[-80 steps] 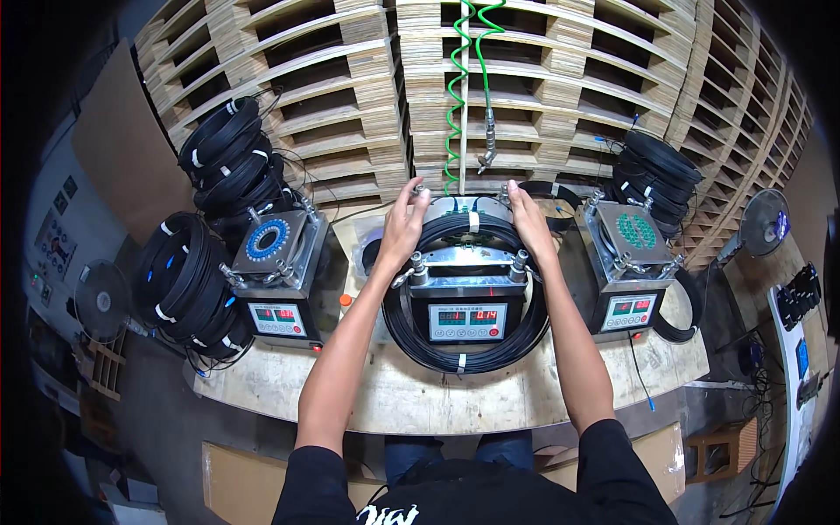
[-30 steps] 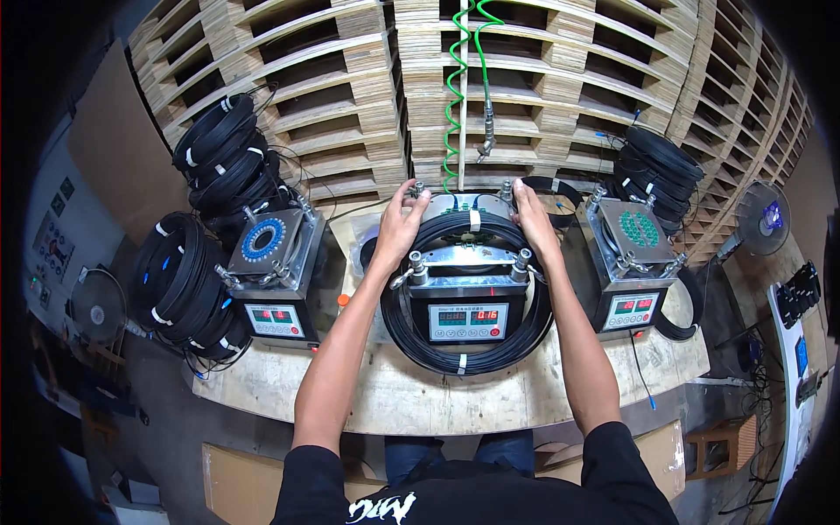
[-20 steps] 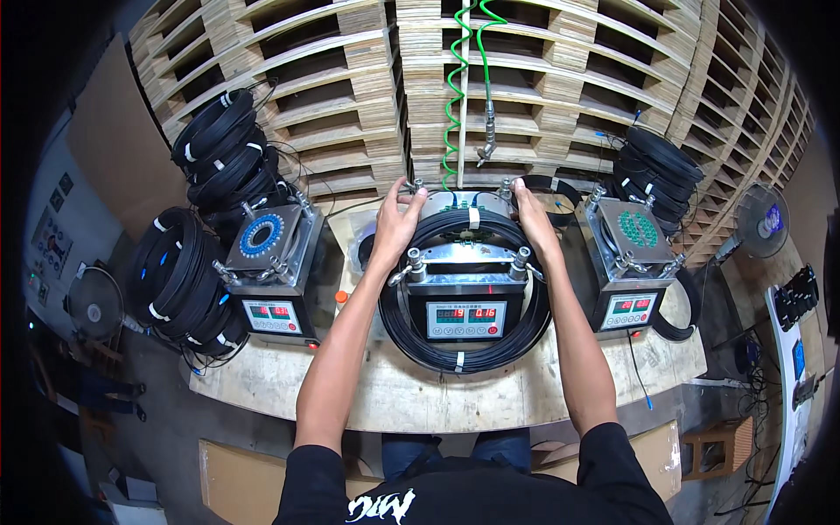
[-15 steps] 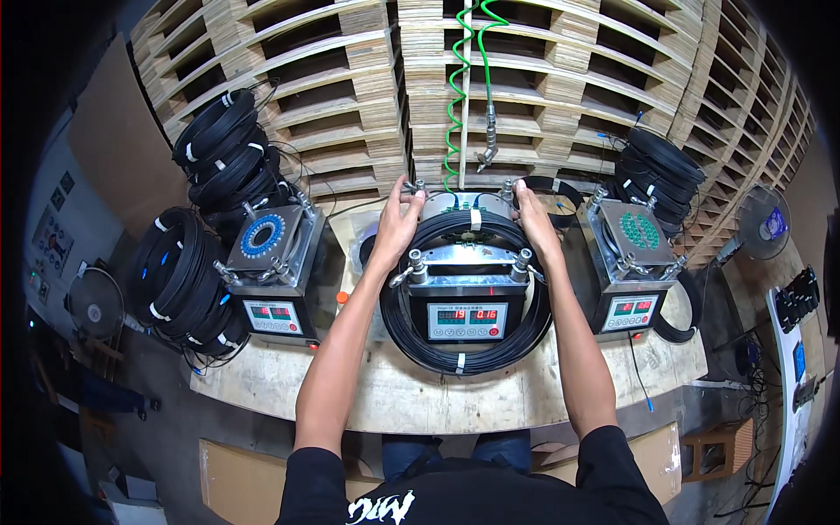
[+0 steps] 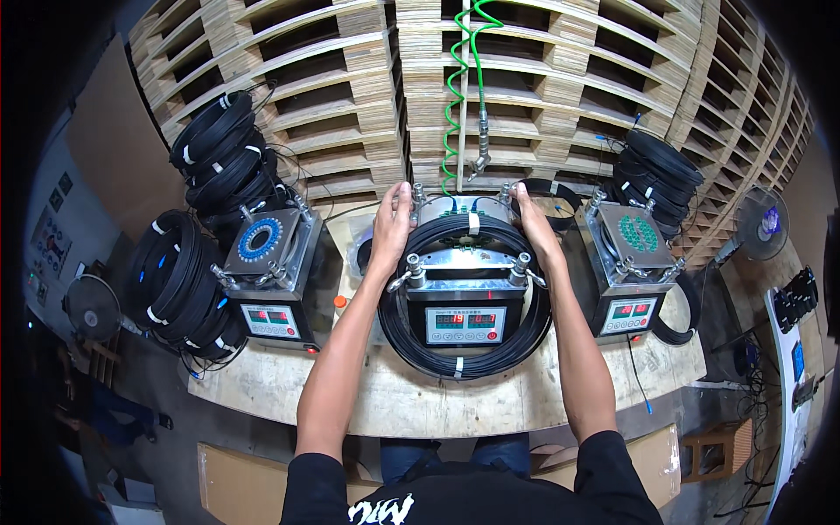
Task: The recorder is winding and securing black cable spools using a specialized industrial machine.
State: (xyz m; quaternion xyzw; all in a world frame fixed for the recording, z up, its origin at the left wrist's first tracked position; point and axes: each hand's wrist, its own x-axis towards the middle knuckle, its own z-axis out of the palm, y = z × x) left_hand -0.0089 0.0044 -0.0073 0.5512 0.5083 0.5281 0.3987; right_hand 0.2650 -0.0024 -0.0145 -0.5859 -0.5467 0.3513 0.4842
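Now I see left hand (image 5: 391,229) and right hand (image 5: 530,226) apart, each pressed on far edge of black cable coil (image 5: 464,359) draped round middle metal machine (image 5: 464,289), frame centre. Fingers curl over coil; full grip I cannot tell. Similar machine (image 5: 267,271) centre left, another (image 5: 634,262) centre right. Green coiled hose (image 5: 455,87) hangs top centre.

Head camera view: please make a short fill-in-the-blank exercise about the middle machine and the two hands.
1. A coil of ____ cable lies around the middle machine.
2. The left hand and the right hand rest on the machine's ____ corners.
3. A coiled ____ hose hangs above it.
4. The workbench carries ____ machines.

Missing words: black; far; green; three
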